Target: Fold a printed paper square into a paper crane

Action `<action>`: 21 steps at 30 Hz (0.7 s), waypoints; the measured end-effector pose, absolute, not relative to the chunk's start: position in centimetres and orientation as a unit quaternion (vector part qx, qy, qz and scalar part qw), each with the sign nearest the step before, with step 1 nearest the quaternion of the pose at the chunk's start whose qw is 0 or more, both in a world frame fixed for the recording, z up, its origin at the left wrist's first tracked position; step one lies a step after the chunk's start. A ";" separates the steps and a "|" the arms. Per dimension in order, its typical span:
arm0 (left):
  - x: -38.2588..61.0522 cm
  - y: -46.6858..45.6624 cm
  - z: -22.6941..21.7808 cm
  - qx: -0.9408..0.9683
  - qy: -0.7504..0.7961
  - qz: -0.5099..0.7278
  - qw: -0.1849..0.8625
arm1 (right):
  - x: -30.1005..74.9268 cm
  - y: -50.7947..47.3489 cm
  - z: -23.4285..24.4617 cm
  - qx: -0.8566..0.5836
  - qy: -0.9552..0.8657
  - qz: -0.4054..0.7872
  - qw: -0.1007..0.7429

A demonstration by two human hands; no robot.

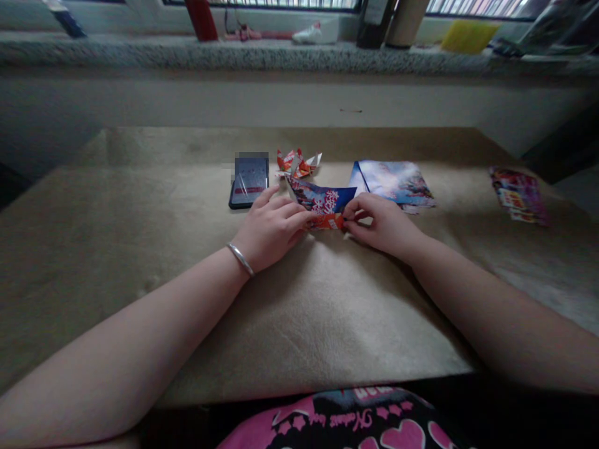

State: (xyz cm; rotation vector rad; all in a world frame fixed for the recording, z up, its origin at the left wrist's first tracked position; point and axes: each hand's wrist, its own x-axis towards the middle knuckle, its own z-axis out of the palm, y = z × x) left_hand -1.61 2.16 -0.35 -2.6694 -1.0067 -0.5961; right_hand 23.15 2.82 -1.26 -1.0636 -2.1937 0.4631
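Note:
A printed sheet of paper (322,198), blue with white lettering and an orange strip along its near edge, lies partly folded on the table between my hands. My left hand (276,224), a silver bangle at its wrist, presses on the left part of the sheet with its fingers held together. Thumb and fingertips of my right hand (381,223) pinch the sheet's right end by the orange strip. Just beyond sits a folded paper piece (297,163) in red, orange and white with pointed tips.
A phone (250,179) lies left of the folded piece. Several printed sheets (395,181) are stacked behind my right hand, with colourful printed papers (518,194) farther right. Bottles and a yellow item (469,36) stand on the granite windowsill (281,59) past the table (178,149).

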 end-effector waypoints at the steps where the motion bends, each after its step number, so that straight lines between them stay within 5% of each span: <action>1: -1.6 2.2 -0.4 -0.908 -0.346 -0.208 0.110 | 23.2 2.8 -1.3 -0.412 -0.824 0.192 0.338; 15: -1.7 2.0 0.0 -0.916 -0.325 -0.229 0.060 | 23.8 3.4 -0.7 -0.272 -0.913 0.172 0.251; 21: -1.6 1.9 0.0 -0.923 -0.313 -0.209 0.080 | 23.7 3.3 -1.0 -0.392 -0.865 0.162 0.266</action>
